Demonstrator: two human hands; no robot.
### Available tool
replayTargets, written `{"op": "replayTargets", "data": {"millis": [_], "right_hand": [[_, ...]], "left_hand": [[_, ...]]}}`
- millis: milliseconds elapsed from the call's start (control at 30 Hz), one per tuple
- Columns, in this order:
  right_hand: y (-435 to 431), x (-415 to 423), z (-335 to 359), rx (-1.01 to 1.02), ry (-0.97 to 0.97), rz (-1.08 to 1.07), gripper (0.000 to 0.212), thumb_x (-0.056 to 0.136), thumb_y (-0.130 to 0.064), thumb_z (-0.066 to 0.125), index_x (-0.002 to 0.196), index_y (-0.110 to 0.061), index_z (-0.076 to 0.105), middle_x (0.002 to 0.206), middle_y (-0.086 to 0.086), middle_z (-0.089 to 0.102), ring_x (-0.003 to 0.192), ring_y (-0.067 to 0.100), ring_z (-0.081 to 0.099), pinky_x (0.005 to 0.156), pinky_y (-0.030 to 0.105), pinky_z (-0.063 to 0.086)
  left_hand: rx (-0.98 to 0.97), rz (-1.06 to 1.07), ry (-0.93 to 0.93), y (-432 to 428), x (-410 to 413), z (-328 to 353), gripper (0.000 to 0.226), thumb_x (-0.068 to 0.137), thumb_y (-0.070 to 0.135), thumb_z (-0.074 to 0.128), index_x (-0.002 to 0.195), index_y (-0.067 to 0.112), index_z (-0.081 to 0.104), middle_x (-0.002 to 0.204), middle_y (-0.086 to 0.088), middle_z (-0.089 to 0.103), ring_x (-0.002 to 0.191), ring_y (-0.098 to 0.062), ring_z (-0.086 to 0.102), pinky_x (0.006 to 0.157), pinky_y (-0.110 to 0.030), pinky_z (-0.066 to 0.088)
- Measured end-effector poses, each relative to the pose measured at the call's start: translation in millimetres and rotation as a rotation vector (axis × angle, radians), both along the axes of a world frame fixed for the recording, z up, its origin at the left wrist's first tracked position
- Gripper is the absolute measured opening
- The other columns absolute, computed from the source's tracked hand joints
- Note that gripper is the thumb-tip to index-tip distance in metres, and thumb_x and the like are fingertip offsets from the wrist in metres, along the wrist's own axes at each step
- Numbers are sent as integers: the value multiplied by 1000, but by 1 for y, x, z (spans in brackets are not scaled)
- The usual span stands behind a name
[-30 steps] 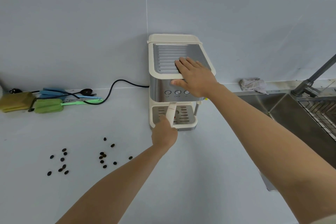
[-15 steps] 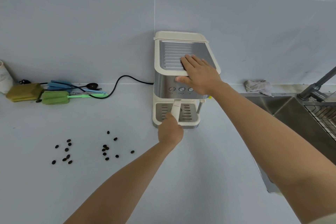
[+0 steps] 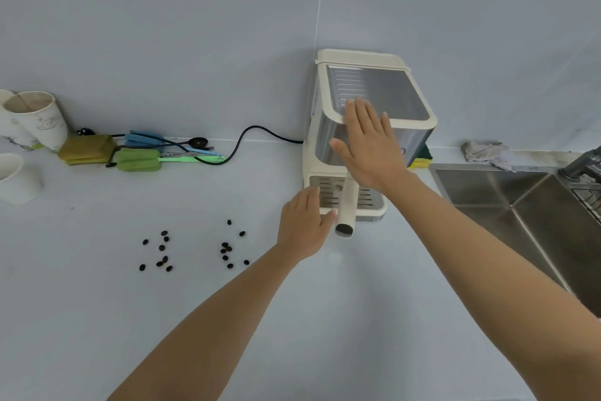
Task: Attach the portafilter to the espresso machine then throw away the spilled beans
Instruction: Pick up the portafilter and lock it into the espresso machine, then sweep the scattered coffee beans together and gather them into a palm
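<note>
Against the tiled wall, the espresso machine point(image 3: 367, 137) stands on the pale counter point(image 3: 325, 319), and its cream portafilter handle point(image 3: 347, 205) juts out from under the front, over the drip tray and toward you. Your right hand point(image 3: 370, 147) lies flat and spread against the machine's front top edge, fingers reaching onto the steel warming plate, gripping nothing. Your left hand point(image 3: 305, 225) is loose and unclenched just to the left of the handle, thumb close beside it; you hold nothing in it. The spilled beans point(image 3: 195, 249) lie on the counter to the left of that hand in two loose clusters, apart from the machine. Farther left along the wall you have paper cups point(image 3: 32, 121), an olive sponge point(image 3: 87, 148), a green brush point(image 3: 140, 160) and the machine's black cord point(image 3: 247, 137). To the right, the steel sink point(image 3: 527, 205) sits near the machine, with a crumpled cloth point(image 3: 486, 153) behind it.
</note>
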State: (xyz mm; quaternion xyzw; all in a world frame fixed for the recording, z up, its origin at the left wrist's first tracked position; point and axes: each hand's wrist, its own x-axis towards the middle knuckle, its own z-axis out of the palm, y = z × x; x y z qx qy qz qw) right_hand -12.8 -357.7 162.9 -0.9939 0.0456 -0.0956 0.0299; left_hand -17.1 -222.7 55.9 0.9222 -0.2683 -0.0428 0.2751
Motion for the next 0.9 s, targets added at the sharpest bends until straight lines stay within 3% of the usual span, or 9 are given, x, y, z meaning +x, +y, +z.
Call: {"op": "replayTargets", "data": {"millis": [133,300,367,533,600,900], "right_hand": [[48,-1,-16,62,-62,38,65,97,-42,24,144,-7,-6,155,13,-5,142,24,-8,113,35,-9],[104,-6,-44,140,-20,56,68,96,-47,21,143,-10,-11,156,9,-9,142,20,-12,110,31,-13],[204,9,-85,229,151,13,69,96,-47,21,143,-11,-13,155,8,-11,142,19,-13,110,30,-12],[196,-12,-127,250,200,-87,69,97,-45,22,143,-9,-13,155,10,-12,142,20,-14,111,29,-11],[194,-15,-159,286,379,-85,69,97,-45,23,142,-7,-14,155,11,-12,141,21,-14,112,29,-10],[184,-46,-200,278,529,-202,78,94,-52,24,141,-7,-19,153,13,-19,140,23,-18,115,36,-7]], "left_hand": [[163,16,-47,66,22,-15,66,93,43,28,144,11,3,156,-7,5,143,-22,2,115,-41,4],[269,106,-104,158,38,-23,72,91,52,22,143,14,-9,156,-4,-8,143,-21,-10,115,-42,-5],[404,81,-2,272,61,-52,73,90,53,20,143,14,-12,156,-3,-10,143,-21,-11,115,-42,-6],[416,152,28,306,58,-75,75,89,56,18,142,15,-16,156,-4,-12,142,-21,-12,115,-44,-5],[504,181,187,317,46,-100,77,88,58,19,142,15,-17,155,-3,-13,142,-20,-13,115,-44,-5],[559,225,259,329,27,-125,93,78,72,19,140,15,-21,154,-2,-19,141,-17,-18,114,-45,-10]]}}
